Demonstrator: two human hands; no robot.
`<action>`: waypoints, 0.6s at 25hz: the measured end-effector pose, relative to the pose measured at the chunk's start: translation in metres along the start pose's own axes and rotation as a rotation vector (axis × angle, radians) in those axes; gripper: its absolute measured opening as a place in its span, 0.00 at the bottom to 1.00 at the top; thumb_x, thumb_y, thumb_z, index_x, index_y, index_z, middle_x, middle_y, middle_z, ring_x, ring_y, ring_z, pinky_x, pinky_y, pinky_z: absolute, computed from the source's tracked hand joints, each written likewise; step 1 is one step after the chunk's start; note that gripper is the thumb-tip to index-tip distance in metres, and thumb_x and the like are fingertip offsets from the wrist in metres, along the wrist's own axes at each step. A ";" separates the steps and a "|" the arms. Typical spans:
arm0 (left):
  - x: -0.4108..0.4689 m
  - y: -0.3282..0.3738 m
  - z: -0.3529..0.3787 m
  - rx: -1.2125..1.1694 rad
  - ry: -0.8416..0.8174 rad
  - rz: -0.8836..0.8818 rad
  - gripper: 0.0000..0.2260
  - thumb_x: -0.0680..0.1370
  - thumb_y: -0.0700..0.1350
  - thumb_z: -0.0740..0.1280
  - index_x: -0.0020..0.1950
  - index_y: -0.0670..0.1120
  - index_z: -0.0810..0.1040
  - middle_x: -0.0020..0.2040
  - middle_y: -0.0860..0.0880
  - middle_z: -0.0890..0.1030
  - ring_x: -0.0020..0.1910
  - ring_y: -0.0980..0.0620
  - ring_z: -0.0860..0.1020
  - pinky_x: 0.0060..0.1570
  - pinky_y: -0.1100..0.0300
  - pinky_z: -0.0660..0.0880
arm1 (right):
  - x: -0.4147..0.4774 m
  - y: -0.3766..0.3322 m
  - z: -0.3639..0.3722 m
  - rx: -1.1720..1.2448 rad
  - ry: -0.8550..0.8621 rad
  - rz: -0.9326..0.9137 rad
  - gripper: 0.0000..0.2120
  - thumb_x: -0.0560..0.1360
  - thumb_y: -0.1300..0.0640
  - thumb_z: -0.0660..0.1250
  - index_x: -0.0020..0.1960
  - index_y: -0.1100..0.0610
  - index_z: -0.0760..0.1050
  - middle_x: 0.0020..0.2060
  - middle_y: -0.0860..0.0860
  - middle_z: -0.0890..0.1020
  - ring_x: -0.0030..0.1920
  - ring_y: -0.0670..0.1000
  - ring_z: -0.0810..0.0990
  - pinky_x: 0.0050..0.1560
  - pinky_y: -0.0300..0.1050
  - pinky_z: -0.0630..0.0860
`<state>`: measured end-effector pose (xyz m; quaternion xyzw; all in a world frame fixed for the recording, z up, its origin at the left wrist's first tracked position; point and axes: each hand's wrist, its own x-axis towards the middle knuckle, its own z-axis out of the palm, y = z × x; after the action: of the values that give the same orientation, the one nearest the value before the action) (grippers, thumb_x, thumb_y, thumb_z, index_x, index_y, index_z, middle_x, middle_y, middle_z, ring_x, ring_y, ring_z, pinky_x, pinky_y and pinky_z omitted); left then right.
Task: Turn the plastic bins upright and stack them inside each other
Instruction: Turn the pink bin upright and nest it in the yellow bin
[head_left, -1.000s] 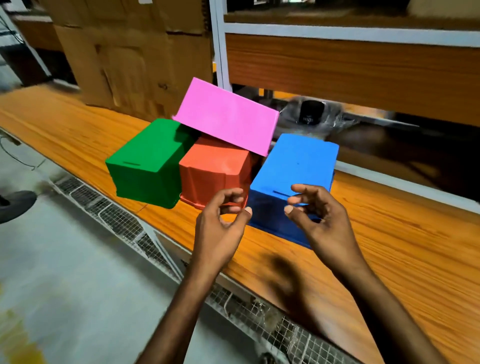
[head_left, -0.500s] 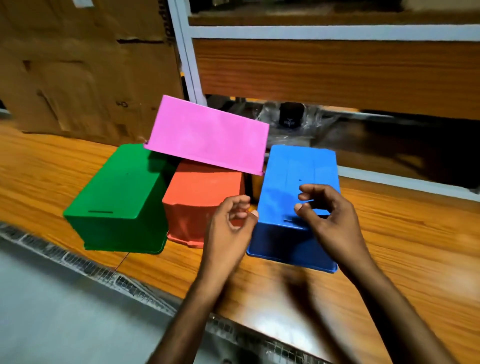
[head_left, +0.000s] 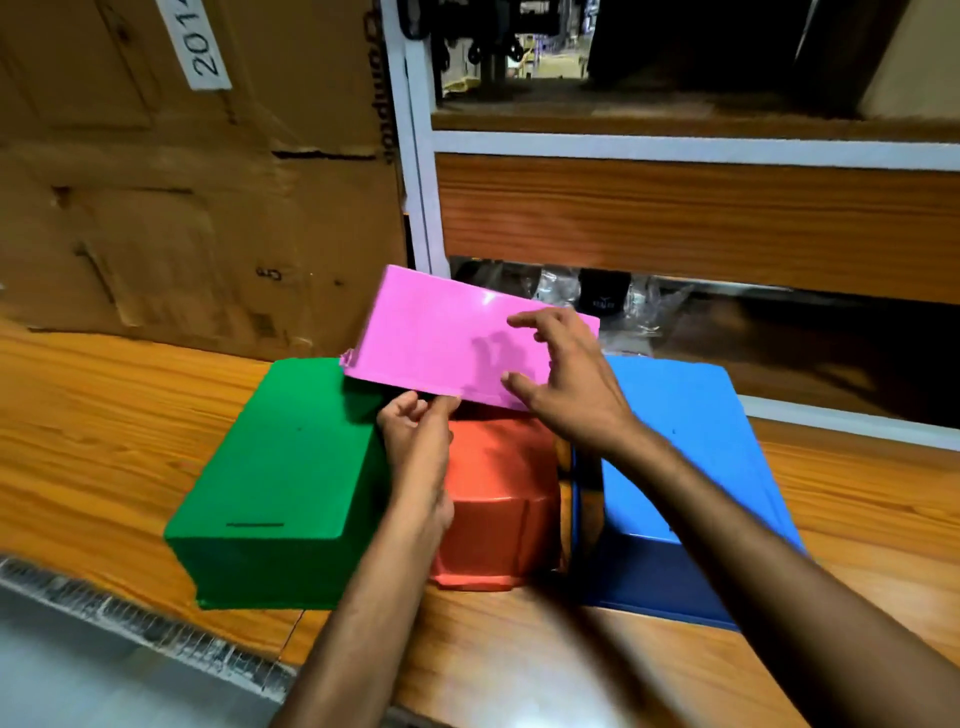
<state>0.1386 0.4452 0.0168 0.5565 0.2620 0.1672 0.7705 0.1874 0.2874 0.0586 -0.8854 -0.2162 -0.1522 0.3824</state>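
Observation:
Four plastic bins lie bottom-up on the wooden table (head_left: 130, 415). The green bin (head_left: 280, 478) is on the left, the orange bin (head_left: 498, 499) in the middle and the blue bin (head_left: 685, 457) on the right. A pink bin (head_left: 441, 338) leans tilted on top of the green and orange ones. My left hand (head_left: 415, 436) reaches up between green and orange, its fingertips at the pink bin's near lower edge. My right hand (head_left: 566, 379) is spread over the pink bin's right end, fingers apart, casting a shadow on it.
A large cardboard box (head_left: 182, 182) stands behind the bins on the left. A white-framed wooden shelf unit (head_left: 675, 218) rises at the back right, with plastic-wrapped items (head_left: 602, 301) in the gap under it. The table's front edge (head_left: 156, 629) has a wire mesh strip.
Both hands have moved forward from in front of the blue and orange bins up to the pink bin. The view has shifted closer and more square onto the bins.

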 end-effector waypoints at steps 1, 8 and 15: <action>0.007 0.001 0.000 -0.050 0.014 -0.038 0.25 0.72 0.44 0.74 0.66 0.46 0.70 0.64 0.42 0.80 0.44 0.54 0.78 0.42 0.60 0.73 | 0.014 -0.005 0.004 -0.046 -0.036 -0.037 0.29 0.70 0.52 0.74 0.71 0.48 0.72 0.65 0.50 0.73 0.66 0.52 0.73 0.63 0.46 0.72; 0.030 -0.003 0.007 -0.153 0.025 -0.123 0.23 0.75 0.37 0.72 0.69 0.41 0.69 0.59 0.45 0.82 0.55 0.51 0.80 0.62 0.51 0.74 | 0.073 0.000 0.026 -0.224 -0.114 -0.089 0.40 0.67 0.51 0.75 0.77 0.50 0.66 0.72 0.54 0.68 0.72 0.58 0.68 0.73 0.54 0.67; 0.027 -0.003 0.009 -0.250 -0.007 -0.191 0.11 0.83 0.37 0.63 0.65 0.45 0.71 0.56 0.44 0.82 0.51 0.47 0.82 0.47 0.61 0.76 | 0.083 0.007 0.029 -0.358 -0.177 -0.057 0.41 0.70 0.49 0.76 0.80 0.48 0.62 0.74 0.50 0.70 0.73 0.56 0.67 0.69 0.57 0.63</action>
<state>0.1659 0.4523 0.0098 0.4295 0.2880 0.1224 0.8471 0.2656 0.3264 0.0712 -0.9426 -0.2435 -0.1207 0.1939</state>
